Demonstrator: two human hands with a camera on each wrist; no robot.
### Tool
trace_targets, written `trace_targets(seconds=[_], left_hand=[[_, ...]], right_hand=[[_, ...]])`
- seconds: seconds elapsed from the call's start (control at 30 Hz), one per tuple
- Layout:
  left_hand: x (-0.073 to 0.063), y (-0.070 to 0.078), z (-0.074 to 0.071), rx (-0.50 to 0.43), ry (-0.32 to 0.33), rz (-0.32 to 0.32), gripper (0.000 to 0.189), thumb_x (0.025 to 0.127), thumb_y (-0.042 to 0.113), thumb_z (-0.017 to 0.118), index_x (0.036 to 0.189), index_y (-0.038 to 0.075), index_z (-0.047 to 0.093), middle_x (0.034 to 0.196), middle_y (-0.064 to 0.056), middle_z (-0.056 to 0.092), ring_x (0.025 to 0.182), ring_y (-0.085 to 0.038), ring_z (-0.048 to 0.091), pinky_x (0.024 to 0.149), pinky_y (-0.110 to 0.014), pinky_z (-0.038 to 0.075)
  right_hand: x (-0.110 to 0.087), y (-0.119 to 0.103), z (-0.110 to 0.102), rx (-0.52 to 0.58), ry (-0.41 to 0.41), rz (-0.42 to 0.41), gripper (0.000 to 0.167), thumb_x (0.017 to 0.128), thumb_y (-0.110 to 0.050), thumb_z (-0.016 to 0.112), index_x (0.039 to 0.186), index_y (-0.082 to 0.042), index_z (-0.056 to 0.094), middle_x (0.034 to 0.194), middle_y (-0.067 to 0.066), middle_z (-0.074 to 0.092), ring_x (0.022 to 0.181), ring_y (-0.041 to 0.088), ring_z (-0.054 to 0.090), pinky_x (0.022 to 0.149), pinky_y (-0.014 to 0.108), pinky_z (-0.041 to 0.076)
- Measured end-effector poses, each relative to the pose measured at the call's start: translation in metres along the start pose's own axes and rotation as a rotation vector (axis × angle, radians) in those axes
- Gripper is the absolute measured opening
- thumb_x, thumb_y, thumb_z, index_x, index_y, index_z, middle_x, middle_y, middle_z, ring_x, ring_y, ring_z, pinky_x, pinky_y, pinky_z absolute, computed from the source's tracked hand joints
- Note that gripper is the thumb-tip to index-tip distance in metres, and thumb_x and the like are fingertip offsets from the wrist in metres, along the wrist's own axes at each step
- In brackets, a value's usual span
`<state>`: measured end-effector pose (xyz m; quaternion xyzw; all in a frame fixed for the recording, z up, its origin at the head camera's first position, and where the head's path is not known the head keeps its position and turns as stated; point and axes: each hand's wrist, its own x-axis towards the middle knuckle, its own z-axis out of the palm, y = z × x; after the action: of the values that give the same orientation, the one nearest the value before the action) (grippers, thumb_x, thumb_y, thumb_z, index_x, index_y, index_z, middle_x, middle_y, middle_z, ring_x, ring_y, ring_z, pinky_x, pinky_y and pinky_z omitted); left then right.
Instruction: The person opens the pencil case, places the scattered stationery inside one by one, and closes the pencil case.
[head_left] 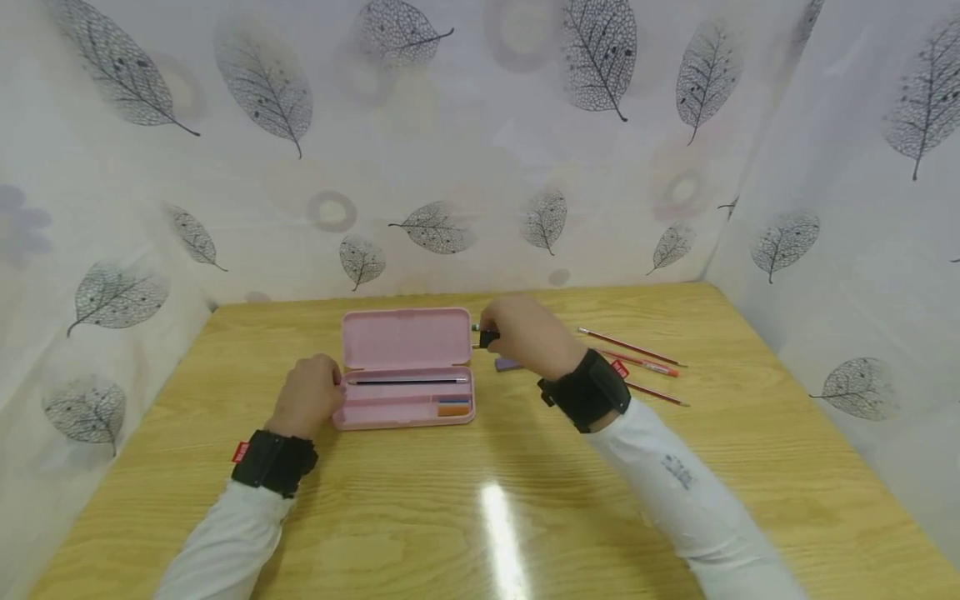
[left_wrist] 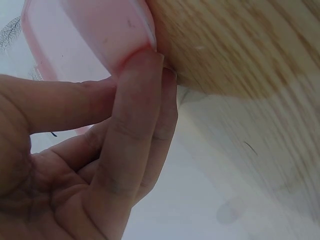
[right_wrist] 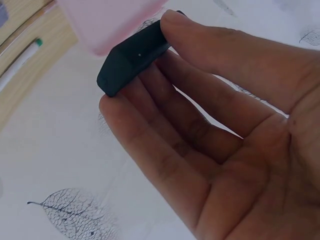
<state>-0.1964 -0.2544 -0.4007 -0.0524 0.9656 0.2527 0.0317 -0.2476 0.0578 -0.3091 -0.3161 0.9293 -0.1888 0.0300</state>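
A pink pencil case (head_left: 405,339) lies with its lid raised on the wooden table. In its tray are a dark pencil (head_left: 408,382) and an orange-and-blue block (head_left: 453,408). My left hand (head_left: 306,396) pinches the left end of the case between thumb and fingers, as the left wrist view shows up close. To the right of the lid, my right hand (head_left: 528,333) holds a small dark block (right_wrist: 132,57) with slanted ends between thumb and fingertips. Whether it is an eraser or a sharpener I cannot tell.
Right of my right hand lie a red pencil (head_left: 633,347), an orange-ended pen or pencil (head_left: 662,368) and another red pencil (head_left: 660,394), partly behind the wrist. A purple item (head_left: 507,364) shows below the right hand. Leaf-printed sheeting (head_left: 465,167) encloses the table.
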Motion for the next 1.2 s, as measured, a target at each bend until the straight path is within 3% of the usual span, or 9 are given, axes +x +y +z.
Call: trace_targets(seconds=[0.27,0.57,0.97,1.2], left_hand=[[0.0,0.002,0.0,0.007,-0.008,-0.02,0.006,0.091,-0.001,0.063,0.09,-0.007,0.063,0.076,-0.013,0.058,0.067,-0.026,0.055,0.058,-0.035,0.043],[0.0,0.001,0.0,0.002,0.008,0.001,0.006,0.091,-0.001,0.063,0.089,-0.007,0.063,0.075,-0.013,0.058,0.065,-0.025,0.054,0.057,-0.034,0.042],[-0.001,0.001,0.0,0.002,-0.008,-0.015,0.006,0.092,-0.001,0.063,0.089,-0.006,0.063,0.077,-0.014,0.058,0.066,-0.026,0.055,0.057,-0.034,0.042],[0.001,0.0,0.001,0.024,0.015,0.012,0.007,0.091,-0.001,0.063,0.089,-0.008,0.063,0.076,-0.014,0.058,0.066,-0.026,0.055,0.056,-0.035,0.043]], right_hand=[[0.008,-0.025,0.005,-0.033,-0.035,-0.039,0.009,0.091,-0.003,0.075,0.099,-0.006,0.077,0.096,0.005,0.072,0.086,0.017,0.064,0.082,0.034,0.054],[0.018,-0.048,0.016,-0.049,-0.037,-0.086,0.012,0.091,-0.002,0.074,0.102,-0.006,0.077,0.102,0.005,0.073,0.091,0.017,0.065,0.083,0.032,0.053],[0.025,-0.068,0.034,-0.064,-0.04,-0.172,0.003,0.092,-0.007,0.076,0.09,-0.009,0.076,0.088,0.001,0.072,0.08,0.012,0.061,0.078,0.029,0.051],[0.031,-0.072,0.051,-0.09,-0.061,-0.175,0.004,0.09,-0.007,0.078,0.093,-0.008,0.076,0.092,0.002,0.071,0.085,0.014,0.063,0.078,0.028,0.052]])
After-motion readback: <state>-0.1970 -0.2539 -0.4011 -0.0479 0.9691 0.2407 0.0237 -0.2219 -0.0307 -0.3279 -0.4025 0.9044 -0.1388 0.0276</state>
